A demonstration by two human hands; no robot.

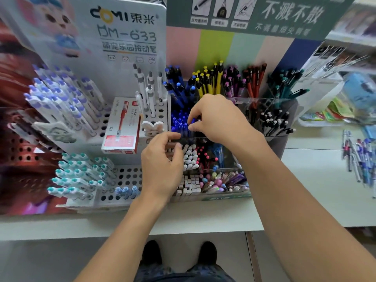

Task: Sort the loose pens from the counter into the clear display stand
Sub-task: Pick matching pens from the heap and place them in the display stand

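- The right hand (215, 117) curls its fingers over the blue-pen compartment of the clear display stand (264, 102); thumb and fingertips pinch something small and dark there, too blurred to name with certainty.
- The left hand (160, 165), at 7 o'clock from the right one, hangs loosely curled, grip released, holding nothing, just beside the stand's front left edge.
- The stand is transparent hard plastic, stepped in tiers of box-shaped compartments. The back row holds blue, yellow, purple, red and teal pens standing upright or leaning.
- The middle tier holds bright blue-capped pens (180, 123) under the right hand, and black pens with white tips at 3 o'clock.
- The lower tiers hold white caps, pink-tipped pens and mixed pastel ones.
- At 9 o'clock, a white perforated rack (130, 176) carries slanted rows of purple- and teal-capped pens; a red and white cardboard pen box (122, 127) leans on it.
- The loose pens (358, 157) lie in a blurred heap on the pale, smooth worktop (317, 180) at 3 o'clock, well apart from both hands.
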